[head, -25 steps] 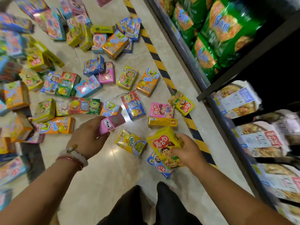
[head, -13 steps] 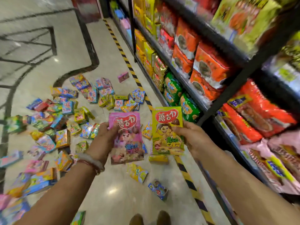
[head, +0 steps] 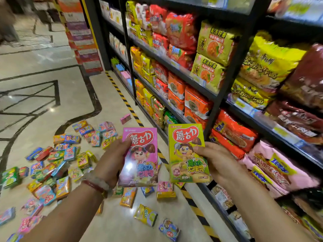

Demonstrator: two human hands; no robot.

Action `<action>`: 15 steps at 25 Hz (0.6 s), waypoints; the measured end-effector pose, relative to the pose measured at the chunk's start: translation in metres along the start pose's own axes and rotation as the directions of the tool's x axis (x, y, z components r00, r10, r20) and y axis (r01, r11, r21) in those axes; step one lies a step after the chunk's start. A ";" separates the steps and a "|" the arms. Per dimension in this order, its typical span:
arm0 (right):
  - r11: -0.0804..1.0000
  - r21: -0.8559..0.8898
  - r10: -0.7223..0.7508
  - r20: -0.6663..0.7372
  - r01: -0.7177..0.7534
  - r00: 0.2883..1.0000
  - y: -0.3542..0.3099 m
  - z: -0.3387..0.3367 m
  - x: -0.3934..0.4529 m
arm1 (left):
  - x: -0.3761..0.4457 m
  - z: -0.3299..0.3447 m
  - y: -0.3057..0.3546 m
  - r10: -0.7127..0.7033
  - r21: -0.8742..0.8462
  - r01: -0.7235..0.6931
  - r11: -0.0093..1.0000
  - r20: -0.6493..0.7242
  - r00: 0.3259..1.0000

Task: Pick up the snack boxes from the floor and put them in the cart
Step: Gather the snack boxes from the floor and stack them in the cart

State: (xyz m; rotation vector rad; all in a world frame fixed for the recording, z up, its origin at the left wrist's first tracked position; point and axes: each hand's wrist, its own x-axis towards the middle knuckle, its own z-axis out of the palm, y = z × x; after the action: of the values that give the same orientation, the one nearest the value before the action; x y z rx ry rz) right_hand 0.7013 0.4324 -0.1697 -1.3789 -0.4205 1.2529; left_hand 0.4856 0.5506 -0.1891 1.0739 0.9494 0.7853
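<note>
The left hand (head: 111, 159) grips a pink snack box (head: 139, 157) by its left edge, thumb across the front near the top, and the right hand (head: 216, 163) grips a yellow-green snack box (head: 188, 154) by its right edge, thumb pressed on the front. Both boxes stand upright, faces to the person, side by side with a narrow gap between them, held well above the floor. A beaded bracelet and a red cord (head: 97, 185) circle the left wrist. Below and between the hands a few boxes lie on the marble floor (head: 43, 95), among them a yellow one (head: 146, 214) and a blue one (head: 169, 229). To the left of the left hand and beyond it a wide scatter of snack boxes (head: 57, 159) covers the floor, many overlapping. A single pink box (head: 125, 118) lies apart, beyond the hands, beside the yellow-and-black striped line (head: 122, 96). To the right of the right hand run dark shelves (head: 232, 67) packed with bagged noodles. No cart shows in this view.
</note>
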 end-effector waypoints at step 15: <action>0.910 0.266 -0.051 -0.690 0.318 0.722 0.101 0.010 -0.246 | -0.095 0.049 0.017 -0.190 0.202 0.080 0.976 0.615 0.765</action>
State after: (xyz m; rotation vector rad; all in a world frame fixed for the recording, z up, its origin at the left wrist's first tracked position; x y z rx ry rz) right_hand 0.5632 0.2062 -0.1515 -1.3134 0.1833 0.5457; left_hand 0.4914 0.4536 -0.1411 1.2836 0.5005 0.1808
